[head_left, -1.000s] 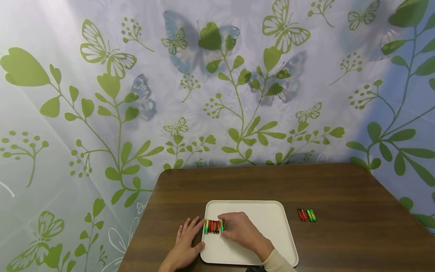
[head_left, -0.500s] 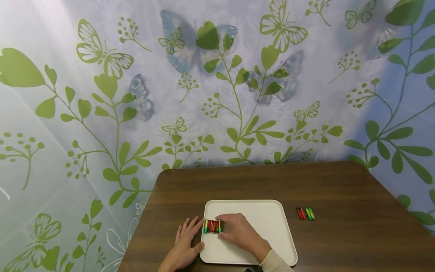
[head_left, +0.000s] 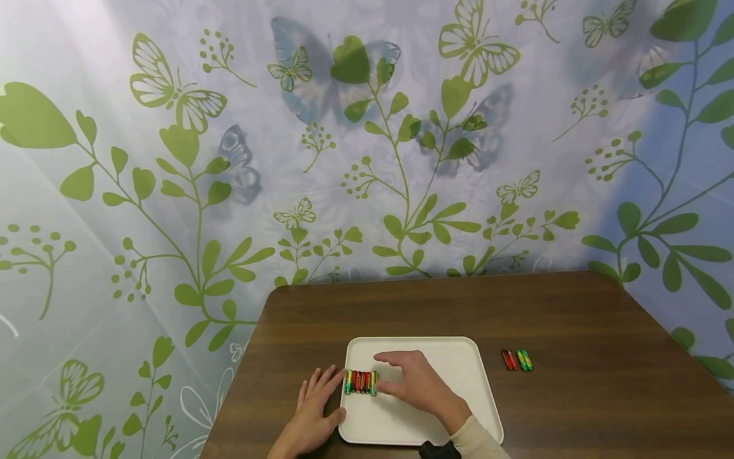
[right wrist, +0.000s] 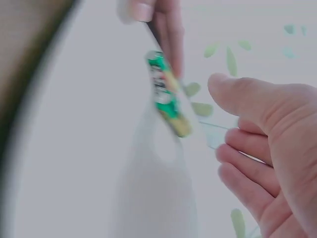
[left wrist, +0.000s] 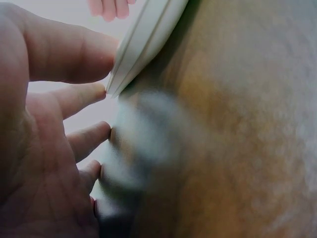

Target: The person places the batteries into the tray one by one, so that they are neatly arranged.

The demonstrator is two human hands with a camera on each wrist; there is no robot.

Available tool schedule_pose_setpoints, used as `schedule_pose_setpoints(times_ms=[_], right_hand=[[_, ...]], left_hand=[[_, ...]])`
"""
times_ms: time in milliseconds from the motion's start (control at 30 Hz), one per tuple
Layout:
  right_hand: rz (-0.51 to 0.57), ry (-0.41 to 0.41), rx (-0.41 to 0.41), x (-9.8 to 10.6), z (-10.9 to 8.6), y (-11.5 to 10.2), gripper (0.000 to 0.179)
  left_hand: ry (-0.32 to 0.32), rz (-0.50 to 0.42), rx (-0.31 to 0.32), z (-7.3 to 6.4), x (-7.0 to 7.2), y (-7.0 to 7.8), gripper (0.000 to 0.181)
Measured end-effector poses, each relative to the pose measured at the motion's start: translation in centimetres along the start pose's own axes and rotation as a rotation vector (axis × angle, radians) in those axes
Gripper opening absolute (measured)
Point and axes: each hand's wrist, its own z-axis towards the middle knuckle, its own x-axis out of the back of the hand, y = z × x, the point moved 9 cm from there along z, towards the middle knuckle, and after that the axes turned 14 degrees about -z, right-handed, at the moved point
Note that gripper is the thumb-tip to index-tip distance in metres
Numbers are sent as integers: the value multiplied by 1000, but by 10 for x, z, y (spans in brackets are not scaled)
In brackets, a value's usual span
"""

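Draws right grip, parted, off batteries inside tray | rests left grip, spread, against tray's left rim, seemingly bracing

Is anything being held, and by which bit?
Nothing is held: the right hand hovers beside the batteries; the left hand only touches the tray at its edge.

My brown worktop carries a white tray; between it and the right edge lie red batteries and green batteries.

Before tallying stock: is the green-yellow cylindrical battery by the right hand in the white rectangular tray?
In: the battery lies on the tray, inside its rim.
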Motion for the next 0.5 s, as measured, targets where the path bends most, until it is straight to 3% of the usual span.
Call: schedule_pose_setpoints(times_ms=[233,500], right_hand=[[57,-58,-109,33,-10,25,47],[-7,26,-202,87,-37,60,48]], left_hand=[[-18,-15,11,0,-1,0,69],[-17,-18,16,1,-2,0,70]])
